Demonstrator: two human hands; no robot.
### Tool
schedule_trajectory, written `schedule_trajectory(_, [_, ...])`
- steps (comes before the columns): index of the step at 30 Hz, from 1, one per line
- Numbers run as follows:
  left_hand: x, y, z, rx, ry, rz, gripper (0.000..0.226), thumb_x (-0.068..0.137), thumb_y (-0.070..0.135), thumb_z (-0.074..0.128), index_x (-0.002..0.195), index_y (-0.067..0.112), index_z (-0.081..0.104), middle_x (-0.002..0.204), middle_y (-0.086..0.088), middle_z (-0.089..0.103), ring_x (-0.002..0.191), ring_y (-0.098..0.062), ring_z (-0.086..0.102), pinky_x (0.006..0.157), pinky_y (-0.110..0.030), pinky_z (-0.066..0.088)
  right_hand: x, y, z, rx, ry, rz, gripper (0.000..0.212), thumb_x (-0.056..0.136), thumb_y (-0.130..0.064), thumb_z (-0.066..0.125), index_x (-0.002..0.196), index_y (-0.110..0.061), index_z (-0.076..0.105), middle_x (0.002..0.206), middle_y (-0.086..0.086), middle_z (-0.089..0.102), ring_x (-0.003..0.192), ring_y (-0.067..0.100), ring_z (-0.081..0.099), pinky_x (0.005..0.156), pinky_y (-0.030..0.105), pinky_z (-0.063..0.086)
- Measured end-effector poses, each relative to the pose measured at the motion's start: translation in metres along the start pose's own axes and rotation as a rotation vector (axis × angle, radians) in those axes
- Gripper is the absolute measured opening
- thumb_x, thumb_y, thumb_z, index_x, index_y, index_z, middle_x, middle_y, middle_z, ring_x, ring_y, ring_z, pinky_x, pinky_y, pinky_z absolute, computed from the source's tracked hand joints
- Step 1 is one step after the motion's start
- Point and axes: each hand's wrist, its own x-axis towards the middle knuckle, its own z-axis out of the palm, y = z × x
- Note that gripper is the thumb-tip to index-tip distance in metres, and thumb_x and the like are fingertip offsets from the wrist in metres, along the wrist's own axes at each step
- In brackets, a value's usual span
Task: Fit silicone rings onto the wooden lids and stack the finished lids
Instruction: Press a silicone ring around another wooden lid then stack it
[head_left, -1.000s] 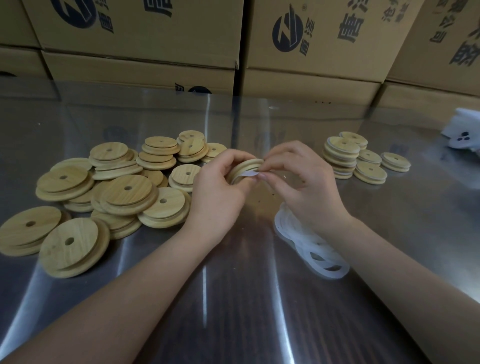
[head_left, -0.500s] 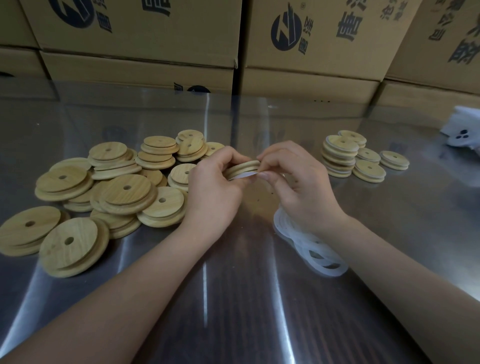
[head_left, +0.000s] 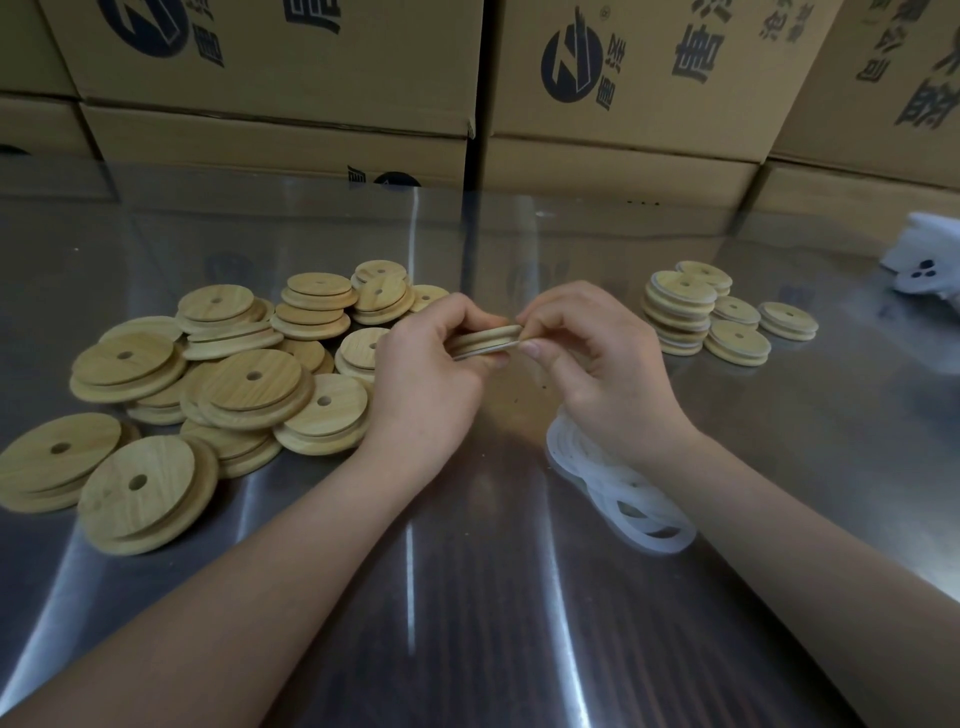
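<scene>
Both hands pinch one wooden lid (head_left: 485, 339) edge-on above the bench (head_left: 519, 597): left hand (head_left: 426, 384) steadies it while right hand (head_left: 597, 364) seemingly rolls a silicone ring (head_left: 480, 353) into its groove.

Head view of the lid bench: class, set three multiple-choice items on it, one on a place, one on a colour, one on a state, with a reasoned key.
1. The loose silicone rings lie
A. under the right forearm
B. on the cartons
C. atop the left pile

2. Those rings are
A. black
B. white
C. red

3. The wooden lid between the hands is
A. flat on the table
B. stacked at right
C. held edge-on in both hands

Key: A, they show beneath the right wrist; B, pale against steel; C, left hand and right hand pinch it off the table.
</scene>
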Motion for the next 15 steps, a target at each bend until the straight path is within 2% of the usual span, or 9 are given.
schedule_trajectory(15, [-0.0039, -0.0006, 0.0012, -0.023, -0.021, -0.008, 0.024, 0.077, 0.003, 0.078, 0.082, 0.024, 0.068, 0.078, 0.014, 0.068, 0.078, 0.002, 0.064, 0.074, -0.015, 0.049, -0.0015, 0.0026, 0.0007, -0.042, 0.003, -0.031, 0.008, 0.080, 0.010, 0.069, 0.081, 0.002, 0.067, 0.087, 0.012, 0.063, 0.084, 0.023, 0.061, 0.074, 0.037, 0.051])
